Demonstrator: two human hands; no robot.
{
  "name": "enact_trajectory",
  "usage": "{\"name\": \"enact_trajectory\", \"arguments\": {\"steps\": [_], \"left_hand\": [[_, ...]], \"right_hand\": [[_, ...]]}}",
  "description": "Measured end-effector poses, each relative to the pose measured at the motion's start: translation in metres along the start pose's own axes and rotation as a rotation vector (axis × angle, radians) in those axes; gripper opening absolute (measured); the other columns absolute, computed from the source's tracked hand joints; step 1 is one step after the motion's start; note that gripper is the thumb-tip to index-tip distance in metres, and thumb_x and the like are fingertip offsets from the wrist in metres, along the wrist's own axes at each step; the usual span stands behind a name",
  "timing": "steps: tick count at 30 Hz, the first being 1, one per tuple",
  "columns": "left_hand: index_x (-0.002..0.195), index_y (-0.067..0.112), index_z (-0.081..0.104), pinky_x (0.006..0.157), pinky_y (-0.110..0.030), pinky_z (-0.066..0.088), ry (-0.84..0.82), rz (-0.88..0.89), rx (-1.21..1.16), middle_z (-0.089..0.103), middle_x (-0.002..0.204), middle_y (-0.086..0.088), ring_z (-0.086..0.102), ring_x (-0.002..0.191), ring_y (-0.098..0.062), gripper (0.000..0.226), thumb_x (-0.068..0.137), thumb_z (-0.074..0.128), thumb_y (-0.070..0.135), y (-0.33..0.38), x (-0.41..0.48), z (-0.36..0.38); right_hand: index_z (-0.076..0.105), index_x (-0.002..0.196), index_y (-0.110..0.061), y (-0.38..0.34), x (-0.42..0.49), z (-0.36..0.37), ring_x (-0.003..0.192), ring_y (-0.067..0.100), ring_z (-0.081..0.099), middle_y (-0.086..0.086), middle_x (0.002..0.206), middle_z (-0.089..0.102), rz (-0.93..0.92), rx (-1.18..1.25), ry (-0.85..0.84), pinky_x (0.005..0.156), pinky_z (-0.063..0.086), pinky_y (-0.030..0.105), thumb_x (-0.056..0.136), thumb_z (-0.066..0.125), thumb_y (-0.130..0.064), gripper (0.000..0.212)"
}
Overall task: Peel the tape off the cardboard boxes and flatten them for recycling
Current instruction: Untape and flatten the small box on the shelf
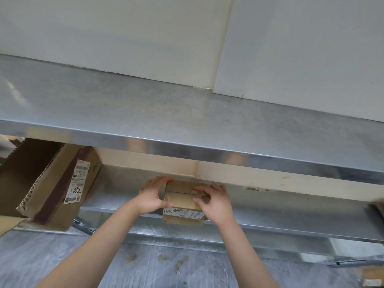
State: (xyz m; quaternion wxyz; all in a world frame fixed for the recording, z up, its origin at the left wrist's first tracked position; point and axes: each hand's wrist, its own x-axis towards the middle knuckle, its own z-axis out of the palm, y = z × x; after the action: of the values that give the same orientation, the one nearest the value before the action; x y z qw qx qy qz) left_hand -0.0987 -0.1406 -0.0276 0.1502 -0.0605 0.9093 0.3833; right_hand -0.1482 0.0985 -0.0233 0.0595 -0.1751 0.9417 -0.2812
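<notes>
A small brown cardboard box (pixel 180 201) sits at the front edge of the lower steel shelf (pixel 291 215), a white label on its near face. My left hand (pixel 152 196) grips the box's left side, thumb on top and fingers round the far corner. My right hand (pixel 214 202) is at the box's right top edge, fingertips pinching crumpled brown tape (pixel 199 194) there. The top flaps are closed with a seam across the middle.
A large open cardboard box (pixel 52 183) with dark tape and a white shipping label leans at the left on the lower shelf. A wide steel upper shelf (pixel 187 113) overhangs the hands. Torn tape scraps (pixel 176 265) lie on the grey floor. Another small box (pixel 373 276) sits bottom right.
</notes>
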Motion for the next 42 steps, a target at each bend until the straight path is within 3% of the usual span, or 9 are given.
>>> {"name": "enact_trajectory", "arguments": {"steps": [5,10,14,18,25,30,35,38,42], "left_hand": [[0.140,0.050,0.027,0.113,-0.049,0.025,-0.001,0.016,0.006,0.026,0.151,0.014,0.022,0.140,-0.019,0.085,0.067,0.070,0.059,-0.003,-0.001,0.000],[0.140,0.051,0.025,0.114,-0.047,0.023,-0.008,0.029,-0.002,0.025,0.152,0.013,0.021,0.141,-0.020,0.082,0.073,0.072,0.054,-0.005,-0.001,0.000],[0.142,0.046,0.025,0.114,-0.047,0.023,-0.002,0.047,0.002,0.025,0.152,0.013,0.023,0.140,-0.020,0.081,0.076,0.073,0.052,-0.005,0.000,0.002],[0.142,0.045,0.027,0.114,-0.047,0.024,0.001,0.053,-0.030,0.028,0.151,0.012,0.025,0.139,-0.020,0.083,0.073,0.072,0.054,-0.005,0.000,0.003],[0.145,0.042,0.027,0.115,-0.045,0.024,0.014,0.060,-0.053,0.027,0.153,0.009,0.024,0.140,-0.019,0.083,0.077,0.074,0.048,-0.005,-0.002,0.005],[0.145,0.043,0.026,0.115,-0.048,0.024,0.016,0.053,-0.051,0.026,0.153,0.010,0.023,0.140,-0.019,0.085,0.075,0.072,0.052,-0.006,-0.002,0.008],[0.146,0.042,0.025,0.116,-0.046,0.023,0.022,0.031,-0.074,0.026,0.153,0.009,0.023,0.141,-0.018,0.083,0.078,0.073,0.047,-0.006,-0.004,0.010],[0.146,0.041,0.026,0.116,-0.046,0.023,0.015,0.010,-0.071,0.026,0.153,0.009,0.023,0.141,-0.018,0.082,0.080,0.074,0.041,-0.003,-0.003,0.010],[0.145,0.042,0.027,0.116,-0.046,0.023,0.021,0.013,-0.074,0.027,0.152,0.009,0.023,0.140,-0.018,0.081,0.080,0.075,0.038,-0.003,-0.001,0.010]], "right_hand": [[0.069,0.086,-0.032,0.001,0.002,-0.001,0.100,0.014,0.044,-0.023,0.087,0.052,-0.033,0.006,0.029,0.077,0.035,0.030,0.082,0.071,-0.040,0.009],[0.063,0.070,-0.032,0.021,-0.011,-0.011,0.090,0.017,0.052,-0.012,0.078,0.064,0.184,0.363,0.134,0.073,0.038,0.022,0.077,0.077,-0.022,0.018],[0.068,0.078,-0.022,0.032,-0.025,-0.025,0.076,0.012,0.062,-0.008,0.074,0.068,0.390,0.574,0.149,0.067,0.044,0.014,0.078,0.078,-0.012,0.015],[0.061,0.087,-0.024,0.018,-0.020,-0.020,0.071,-0.006,0.063,-0.011,0.071,0.068,0.354,0.492,0.258,0.063,0.042,0.003,0.074,0.083,-0.015,0.027],[0.075,0.109,-0.020,0.004,-0.023,0.004,0.085,-0.004,0.063,-0.007,0.102,0.066,0.208,0.417,0.246,0.083,0.047,0.010,0.090,0.063,-0.007,0.026],[0.074,0.113,-0.020,-0.003,-0.026,0.017,0.105,0.020,0.052,0.001,0.111,0.053,0.171,0.314,0.187,0.095,0.045,0.034,0.082,0.052,-0.057,0.053],[0.078,0.098,-0.019,-0.004,-0.017,0.016,0.091,0.023,0.062,0.002,0.096,0.067,0.124,0.210,0.325,0.080,0.052,0.029,0.081,0.070,-0.013,0.020],[0.073,0.100,-0.021,0.008,-0.021,0.002,0.081,0.016,0.068,-0.003,0.088,0.072,0.199,0.374,0.327,0.073,0.047,0.018,0.084,0.072,-0.014,0.017],[0.059,0.090,-0.026,0.025,-0.018,0.000,0.074,0.013,0.070,-0.007,0.073,0.070,0.370,0.586,0.261,0.074,0.057,0.032,0.080,0.078,-0.018,0.023]]}}
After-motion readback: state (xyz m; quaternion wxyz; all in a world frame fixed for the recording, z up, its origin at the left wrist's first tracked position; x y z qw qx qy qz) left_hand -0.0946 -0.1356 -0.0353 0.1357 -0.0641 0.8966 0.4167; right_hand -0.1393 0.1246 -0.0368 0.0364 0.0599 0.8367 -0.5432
